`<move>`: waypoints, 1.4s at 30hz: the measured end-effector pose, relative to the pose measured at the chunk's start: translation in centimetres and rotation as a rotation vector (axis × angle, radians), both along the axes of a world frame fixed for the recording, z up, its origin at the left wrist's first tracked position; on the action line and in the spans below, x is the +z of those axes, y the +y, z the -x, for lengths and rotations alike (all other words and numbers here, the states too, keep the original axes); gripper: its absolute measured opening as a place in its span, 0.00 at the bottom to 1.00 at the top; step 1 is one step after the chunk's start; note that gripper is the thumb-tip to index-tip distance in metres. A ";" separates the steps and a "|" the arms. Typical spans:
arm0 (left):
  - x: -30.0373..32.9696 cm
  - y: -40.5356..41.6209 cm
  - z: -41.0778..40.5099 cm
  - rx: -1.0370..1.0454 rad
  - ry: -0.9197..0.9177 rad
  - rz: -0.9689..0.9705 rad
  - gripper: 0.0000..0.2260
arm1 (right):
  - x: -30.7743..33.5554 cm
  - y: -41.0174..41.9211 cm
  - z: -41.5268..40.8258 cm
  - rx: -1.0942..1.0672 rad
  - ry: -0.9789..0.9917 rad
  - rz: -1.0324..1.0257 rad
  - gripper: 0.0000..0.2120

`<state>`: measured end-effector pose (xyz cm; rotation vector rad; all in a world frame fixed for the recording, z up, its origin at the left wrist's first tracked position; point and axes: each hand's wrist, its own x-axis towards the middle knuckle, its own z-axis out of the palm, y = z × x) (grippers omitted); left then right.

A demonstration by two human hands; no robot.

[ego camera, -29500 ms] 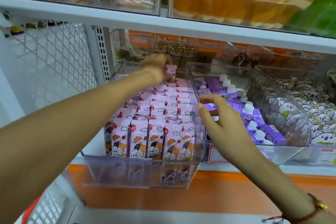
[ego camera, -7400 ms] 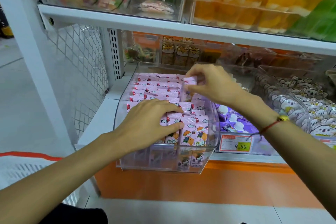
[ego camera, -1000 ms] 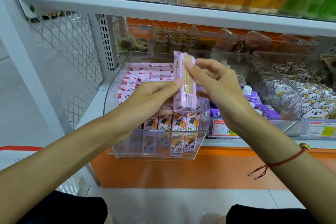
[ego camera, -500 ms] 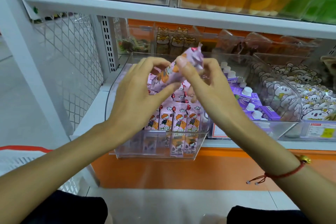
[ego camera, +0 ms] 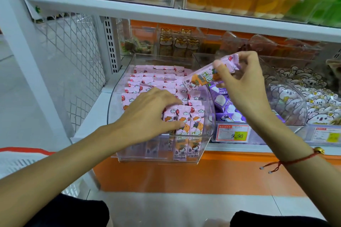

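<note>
A clear plastic bin (ego camera: 208,134) on the lower shelf holds several rows of pink snack packets (ego camera: 156,79) printed with a cartoon child. My right hand (ego camera: 245,86) pinches one pink packet (ego camera: 206,76) by its upper end and holds it tilted above the bin's right side. My left hand (ego camera: 149,114) lies over the front rows, fingers spread and reaching to the upright front packets (ego camera: 191,121), thumb against their faces.
To the right sit a bin of purple cartons (ego camera: 225,105) with a 9.90 price tag (ego camera: 233,132) and a bin of koala-print packets (ego camera: 313,101). A white upper shelf (ego camera: 166,14) hangs overhead. Wire mesh (ego camera: 73,57) closes the left side. A white basket (ego camera: 20,162) stands lower left.
My left hand let go of the packet and dropped onto the front rows in the bin. My right hand keeps the packet alone, moved a little right.
</note>
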<state>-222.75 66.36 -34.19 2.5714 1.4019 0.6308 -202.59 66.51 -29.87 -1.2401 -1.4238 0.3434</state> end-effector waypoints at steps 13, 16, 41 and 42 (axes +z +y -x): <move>0.2 -0.7 0.6 0.019 -0.067 -0.047 0.15 | 3.0 0.7 0.7 0.345 -0.576 0.155 0.15; 0.2 -0.5 0.6 0.018 -0.070 -0.047 0.15 | 2.7 1.1 0.7 0.324 -0.571 0.138 0.15; 0.2 0.4 2.3 0.039 -0.019 -0.031 0.13 | -1.8 -1.0 2.3 0.105 -1.223 -0.055 0.10; 0.2 0.4 2.2 0.045 -0.011 -0.037 0.13 | -1.9 -1.0 2.4 0.102 -1.229 -0.087 0.09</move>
